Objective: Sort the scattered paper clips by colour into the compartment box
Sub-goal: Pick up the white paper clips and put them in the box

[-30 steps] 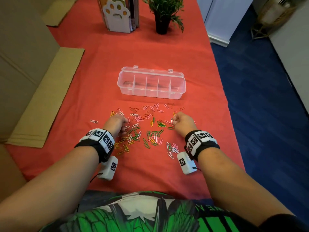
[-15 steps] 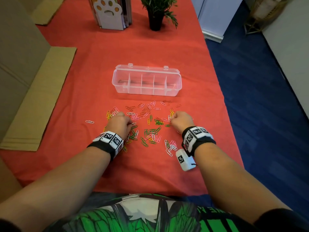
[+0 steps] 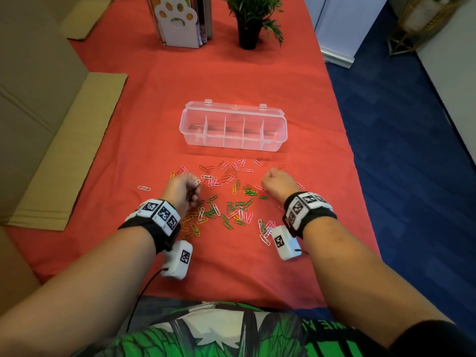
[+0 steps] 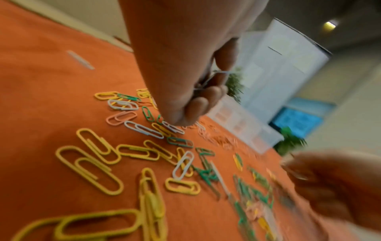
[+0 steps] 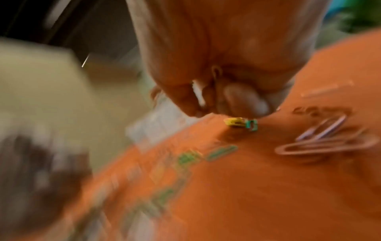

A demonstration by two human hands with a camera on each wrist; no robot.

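head view: clear compartment box (image 3: pixel 233 130) at frame centre on the red counter (image 3: pixel 231 78), lid open, cells bare. paper clips (image 3: pixel 231 202) scattered just below it. left hand (image 3: pixel 180 189) curled, pinching a white clip (image 3: pixel 197 182); right hand (image 3: pixel 277 182) fisted at the right of the scatter.
left wrist view: left hand (image 4: pixel 191 73) fingers (image 4: pixel 212 93) curled round white clips (image 4: pixel 214 76); yellow clips (image 4: pixel 92 168) at lower left.
right wrist view: blurred; right hand (image 5: pixel 224 81) curled round a whitish clip (image 5: pixel 199 94), just above yellow and green clips.

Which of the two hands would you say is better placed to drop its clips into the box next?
Left, probably: the left hand visibly grips white clips; the right hand's hold is blurred. Both sit similarly near the box.
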